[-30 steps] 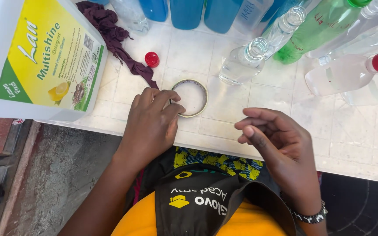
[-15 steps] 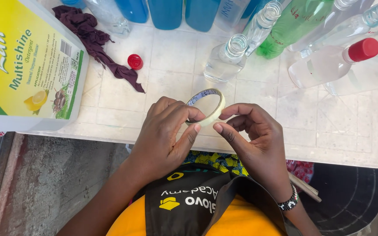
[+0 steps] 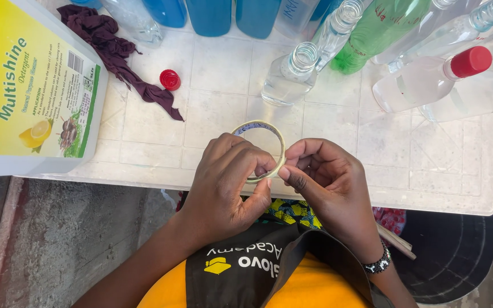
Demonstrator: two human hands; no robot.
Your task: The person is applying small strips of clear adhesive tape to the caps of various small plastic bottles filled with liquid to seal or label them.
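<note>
Tape roll (image 3: pixel 261 149) now lifted off counter (image 3: pixel 429 165); left hand (image 3: pixel 232 182) clamps it, right hand (image 3: pixel 320 177) has joined, fingertips pinching rim, likely hunting tape end.

Bright, even daylight on my white table (image 3: pixel 338 165); v. soft shadows under my hands. Slight glare on the clear bottles (image 3: pixel 429 85) up top. Pic sharp, no blur; edges bend a bit.

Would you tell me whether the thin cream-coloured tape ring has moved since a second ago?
Yes. The thin cream-coloured tape ring lay flat on the white tiled table under the left hand; now both hands, right hand included, hold it raised at the table's near edge.
</note>
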